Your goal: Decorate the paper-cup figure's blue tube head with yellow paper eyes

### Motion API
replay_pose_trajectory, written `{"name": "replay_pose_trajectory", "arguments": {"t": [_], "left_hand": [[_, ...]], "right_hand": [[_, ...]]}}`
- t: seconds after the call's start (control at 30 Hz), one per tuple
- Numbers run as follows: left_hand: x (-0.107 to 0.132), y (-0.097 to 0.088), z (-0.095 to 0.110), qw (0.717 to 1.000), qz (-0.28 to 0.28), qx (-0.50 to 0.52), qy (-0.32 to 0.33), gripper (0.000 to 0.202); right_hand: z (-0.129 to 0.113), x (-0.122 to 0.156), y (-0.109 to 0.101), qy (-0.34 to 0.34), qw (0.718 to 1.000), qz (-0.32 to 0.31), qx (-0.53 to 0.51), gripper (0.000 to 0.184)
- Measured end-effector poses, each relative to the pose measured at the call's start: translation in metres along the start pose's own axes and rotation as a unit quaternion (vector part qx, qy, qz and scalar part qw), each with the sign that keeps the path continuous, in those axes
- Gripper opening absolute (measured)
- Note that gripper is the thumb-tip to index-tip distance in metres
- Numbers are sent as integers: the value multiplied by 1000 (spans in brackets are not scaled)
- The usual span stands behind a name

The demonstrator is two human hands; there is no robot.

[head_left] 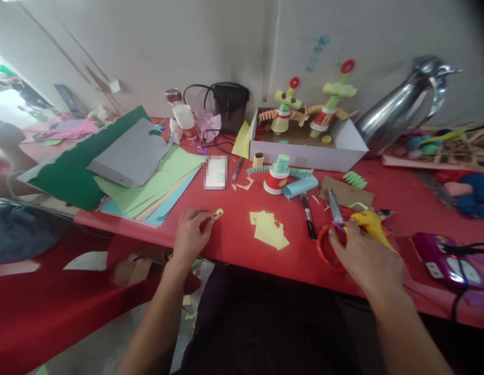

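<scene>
Between the thumb and fingers of my left hand is a small yellow paper eye with a dark dot, held just above the red table. My right hand is closed about the handles of a pair of scissors lying with blades pointing away. A yellow glue gun lies right beside those fingers, partly hidden by the hand. Yellow paper scraps lie between my hands. Behind them stands a red paper-cup figure with green folded arms, a blue paper roll touching its side.
A white box holds two finished-looking paper figures at the back. Coloured sheets and a green folder lie left. A black marker is near the scissors. A steel jug and purple device with cables are right.
</scene>
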State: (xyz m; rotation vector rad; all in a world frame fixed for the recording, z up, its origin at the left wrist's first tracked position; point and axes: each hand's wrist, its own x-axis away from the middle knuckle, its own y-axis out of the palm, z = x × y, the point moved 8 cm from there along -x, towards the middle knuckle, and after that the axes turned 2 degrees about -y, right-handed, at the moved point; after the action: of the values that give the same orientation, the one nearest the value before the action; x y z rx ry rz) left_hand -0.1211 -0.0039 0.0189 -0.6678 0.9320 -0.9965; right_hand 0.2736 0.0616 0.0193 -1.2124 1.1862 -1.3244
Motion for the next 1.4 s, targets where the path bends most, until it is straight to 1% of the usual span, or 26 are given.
{"name": "replay_pose_trajectory", "arguments": {"t": [0.1,0.17,0.23,0.33,0.4,0.47,0.53,0.6,0.63,0.7,0.8,0.87,0.97,1.03,1.17,1.23,1.3,1.33,1.37,1.4], "left_hand": [[6,-3,7,999,0,-20,26,24],[11,-6,8,999,7,-20,29,24],[15,-8,6,1000,14,-11,14,24],[15,-7,0,1000,15,3,-24,27],[11,-4,-2,999,2,8,-35,27],[5,0,-2,999,-18,12,-35,22],[-1,2,-2,998,-37,19,-37,14],[-5,3,-3,997,-53,34,-54,6],[-7,4,-4,995,-59,44,-66,4],[-9,6,-5,992,-66,62,-88,3],[-12,10,-4,989,-62,81,-109,15],[-13,11,-4,988,-51,85,-118,23],[-17,13,-4,989,-36,80,-121,24],[-22,16,-3,989,-36,75,-120,22],[-33,23,-4,989,-42,77,-115,6],[-38,24,-3,988,-45,93,-113,7],[-41,22,3,986,-42,117,-111,8],[-42,21,9,984,-37,134,-109,9],[-41,19,18,982,-30,155,-104,11],[-41,17,30,978,-21,186,-96,13]], "right_hand": [[3,2,5,-2,1000,2,-10,55],[4,3,8,-4,1000,10,-15,55],[6,4,10,-8,1000,26,-15,55],[9,5,15,-23,999,40,-22,56],[9,7,18,-39,998,49,-28,56],[9,12,17,-48,996,67,-27,56],[6,18,9,-48,993,111,-18,57],[0,26,-3,-59,983,172,-24,58],[-4,30,-9,-74,976,200,-38,58],[-15,36,-17,-122,960,238,-85,57],[-24,40,-22,-188,933,268,-149,54],[-24,42,-21,-205,922,279,-174,51],[-21,46,-16,-219,913,281,-197,46],[-20,50,-10,-229,911,277,-203,43],[-26,62,0,-234,910,262,-219,36],[-30,69,0,-233,906,247,-252,32],[-35,72,-2,-223,898,218,-310,28],[-38,72,-3,-213,891,193,-351,26],[-42,71,-4,-201,879,162,-402,25],[-47,69,-4,-186,859,119,-461,23]]}}
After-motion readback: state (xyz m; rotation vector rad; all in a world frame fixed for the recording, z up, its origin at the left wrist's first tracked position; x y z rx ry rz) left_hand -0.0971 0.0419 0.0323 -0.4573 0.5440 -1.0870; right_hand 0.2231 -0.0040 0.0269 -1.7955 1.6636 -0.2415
